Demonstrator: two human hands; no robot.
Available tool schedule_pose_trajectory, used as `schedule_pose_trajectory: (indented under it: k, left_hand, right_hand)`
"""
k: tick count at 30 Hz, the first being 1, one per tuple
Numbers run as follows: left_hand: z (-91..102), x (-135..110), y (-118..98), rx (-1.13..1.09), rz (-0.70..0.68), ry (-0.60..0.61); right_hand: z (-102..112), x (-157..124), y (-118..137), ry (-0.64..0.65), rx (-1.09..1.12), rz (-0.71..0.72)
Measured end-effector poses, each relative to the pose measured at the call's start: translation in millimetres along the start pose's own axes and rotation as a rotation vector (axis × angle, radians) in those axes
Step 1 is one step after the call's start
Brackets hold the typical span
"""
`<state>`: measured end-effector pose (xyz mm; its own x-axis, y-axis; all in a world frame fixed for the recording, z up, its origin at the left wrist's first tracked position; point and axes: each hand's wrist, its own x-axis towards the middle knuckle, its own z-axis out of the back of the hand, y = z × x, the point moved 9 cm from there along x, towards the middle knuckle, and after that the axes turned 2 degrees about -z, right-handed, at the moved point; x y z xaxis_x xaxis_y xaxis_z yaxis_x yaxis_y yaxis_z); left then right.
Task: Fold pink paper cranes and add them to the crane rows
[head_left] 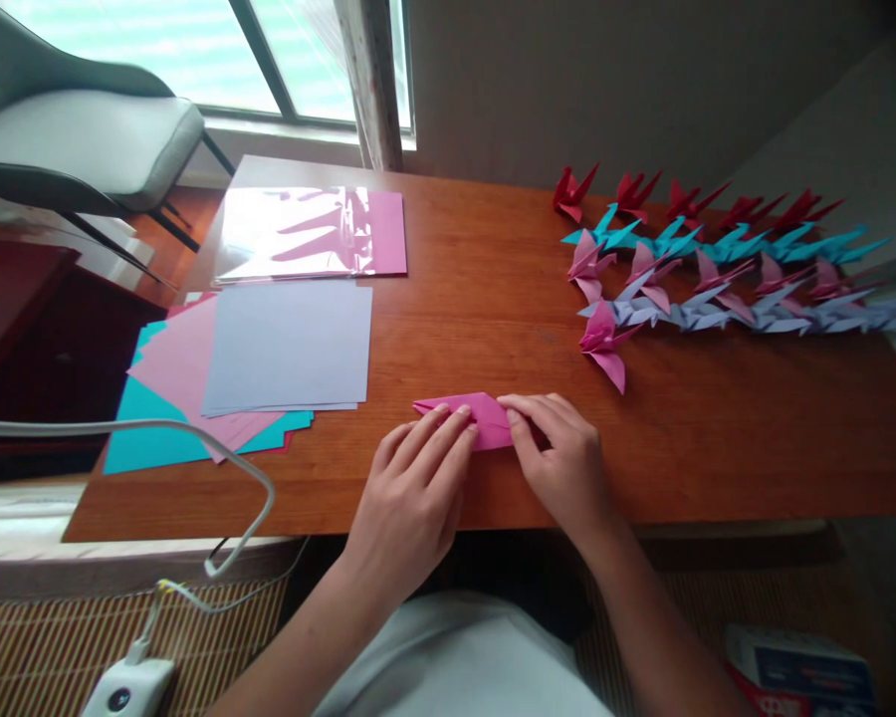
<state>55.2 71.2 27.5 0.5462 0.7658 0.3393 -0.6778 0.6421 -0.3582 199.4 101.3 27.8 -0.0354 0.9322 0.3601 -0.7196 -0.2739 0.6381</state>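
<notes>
A folded piece of pink origami paper (491, 422) lies on the wooden table near its front edge, its narrow point to the left. My left hand (422, 478) rests over its left part, fingers pressed together and flat on the paper. With thumb and forefinger, my right hand (560, 443) pinches the paper's right end. Part of the folded shape is hidden under my left fingers. Beyond my right hand stands a single finished pink paper crane (604, 344) with its wings spread.
Rows of red cranes (683, 204), turquoise cranes (672, 237), light pink cranes (649, 277) and lavender cranes (702, 314) fill the table's right side. Left are lavender sheets (291, 349), turquoise sheets (149, 428) and a clear paper packet (291, 234). A white cable (119, 428) crosses the left corner.
</notes>
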Motion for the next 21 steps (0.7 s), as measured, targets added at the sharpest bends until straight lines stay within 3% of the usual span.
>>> schedule_pose_trajectory:
  k: [8,14,21]
  left_hand:
    - [-8.1,6.0,-0.5,0.118,0.021,0.099]
    - [-7.1,5.1,-0.9,0.121,-0.001,0.073]
    - [0.8,14.6,7.8,0.033,-0.129,0.011]
  right_hand:
    - [-0.3,-9.0,21.9,-0.011,-0.202,0.166]
    - [-20.9,-13.3,15.6,0.172,-0.12,0.165]
    - [-13.6,-13.6,13.0,0.182,-0.063,0.193]
